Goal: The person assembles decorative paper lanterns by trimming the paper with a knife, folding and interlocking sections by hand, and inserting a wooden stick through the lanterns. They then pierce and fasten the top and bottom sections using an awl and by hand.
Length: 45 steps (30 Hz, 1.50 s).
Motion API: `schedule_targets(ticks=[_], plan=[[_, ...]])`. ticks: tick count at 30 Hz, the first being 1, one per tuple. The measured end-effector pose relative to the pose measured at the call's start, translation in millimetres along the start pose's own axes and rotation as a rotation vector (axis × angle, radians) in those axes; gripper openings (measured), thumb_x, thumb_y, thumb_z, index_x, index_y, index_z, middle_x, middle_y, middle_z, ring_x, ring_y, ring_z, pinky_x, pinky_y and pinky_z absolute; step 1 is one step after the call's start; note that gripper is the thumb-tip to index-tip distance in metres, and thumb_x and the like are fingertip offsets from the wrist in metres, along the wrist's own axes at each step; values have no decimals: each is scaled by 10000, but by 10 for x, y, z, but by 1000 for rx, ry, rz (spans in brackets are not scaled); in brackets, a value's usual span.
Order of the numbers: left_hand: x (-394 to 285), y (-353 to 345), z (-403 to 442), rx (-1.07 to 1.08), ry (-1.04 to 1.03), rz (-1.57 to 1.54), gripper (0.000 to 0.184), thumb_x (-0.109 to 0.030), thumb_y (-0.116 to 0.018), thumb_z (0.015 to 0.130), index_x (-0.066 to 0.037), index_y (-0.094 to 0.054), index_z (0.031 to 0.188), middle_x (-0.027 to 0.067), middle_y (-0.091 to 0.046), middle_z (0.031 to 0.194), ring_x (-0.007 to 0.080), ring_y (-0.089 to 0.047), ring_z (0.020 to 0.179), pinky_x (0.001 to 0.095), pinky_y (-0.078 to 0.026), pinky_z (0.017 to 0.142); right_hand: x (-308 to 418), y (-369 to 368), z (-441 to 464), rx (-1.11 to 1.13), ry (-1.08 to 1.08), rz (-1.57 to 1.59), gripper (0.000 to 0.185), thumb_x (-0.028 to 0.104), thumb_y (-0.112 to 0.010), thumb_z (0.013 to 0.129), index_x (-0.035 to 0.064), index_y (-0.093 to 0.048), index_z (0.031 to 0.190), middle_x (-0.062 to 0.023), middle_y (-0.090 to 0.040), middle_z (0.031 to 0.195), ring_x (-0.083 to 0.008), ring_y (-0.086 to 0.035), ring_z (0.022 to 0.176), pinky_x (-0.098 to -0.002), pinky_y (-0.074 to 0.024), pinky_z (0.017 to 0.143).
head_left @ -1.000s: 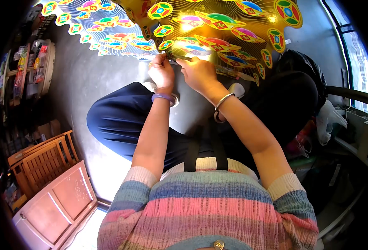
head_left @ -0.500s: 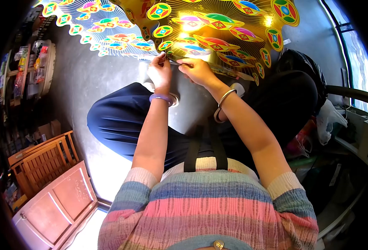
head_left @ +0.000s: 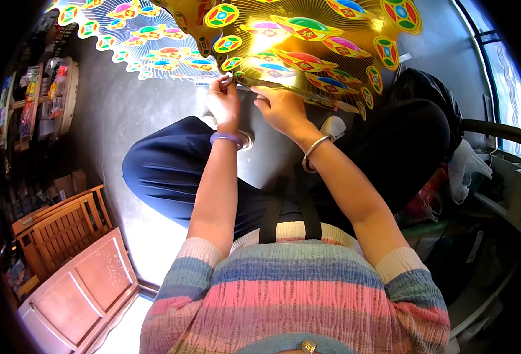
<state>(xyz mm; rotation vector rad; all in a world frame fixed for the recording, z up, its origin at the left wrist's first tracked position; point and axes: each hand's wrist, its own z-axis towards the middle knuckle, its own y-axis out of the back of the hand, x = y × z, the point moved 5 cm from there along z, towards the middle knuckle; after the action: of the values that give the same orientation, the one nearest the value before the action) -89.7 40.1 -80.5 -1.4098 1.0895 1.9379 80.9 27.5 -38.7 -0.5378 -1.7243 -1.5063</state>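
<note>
A shiny gold foil sheet (head_left: 307, 56), printed with colourful ingot shapes and round coin patterns, spreads across the top of the head view. My left hand (head_left: 224, 103) pinches its lower edge near the fold between the gold side and a silvery patterned part (head_left: 154, 44). To the right, my right hand (head_left: 281, 109) lies palm down close to the same edge. Its index finger is stretched out along the edge, the thumb is apart below, and the other fingers are partly hidden. A purple bangle circles the left wrist, a metal one the right.
Grey floor (head_left: 119, 112) surrounds my crossed legs (head_left: 166, 159). Packed shelves (head_left: 42, 97) stand at left, above a folded wooden chair (head_left: 66, 227) and a brown panel (head_left: 86, 289). Black (head_left: 423, 91) and white plastic bags (head_left: 467, 171) lie at right, near a window.
My right hand has drawn slightly down, and its thumb has parted from the index finger. The left hand stays at the fold with little movement. The foil sheet has shifted slightly.
</note>
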Motion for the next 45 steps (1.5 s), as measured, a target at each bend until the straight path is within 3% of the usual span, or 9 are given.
schedule_targets(ticks=[3,24,45], plan=[[-60,8,-4,-5,-26,136,108,-44,-649,796,-3,-653,896,85,-686,787,113,-642,704,253,-500,675,-88,-11,-40,19,-47,130,310,246,-604,806,166,-649,1102,-104,-676,943,-285,-639,851,-368,-501,751],[122,1,-18,31,-10,89,116,-37,-659,796,-8,-655,908,24,-658,757,66,-583,673,212,-470,636,-97,-51,-17,24,-34,103,311,255,-604,800,166,-659,1092,-131,-672,891,-301,-634,841,-382,-498,746],[246,-20,-1,48,22,27,114,-32,-648,817,-4,-649,928,33,-641,731,75,-583,626,212,-478,580,-87,-49,-16,33,-10,47,317,252,-608,795,175,-655,1099,-137,-666,869,-303,-636,814,-386,-502,728]])
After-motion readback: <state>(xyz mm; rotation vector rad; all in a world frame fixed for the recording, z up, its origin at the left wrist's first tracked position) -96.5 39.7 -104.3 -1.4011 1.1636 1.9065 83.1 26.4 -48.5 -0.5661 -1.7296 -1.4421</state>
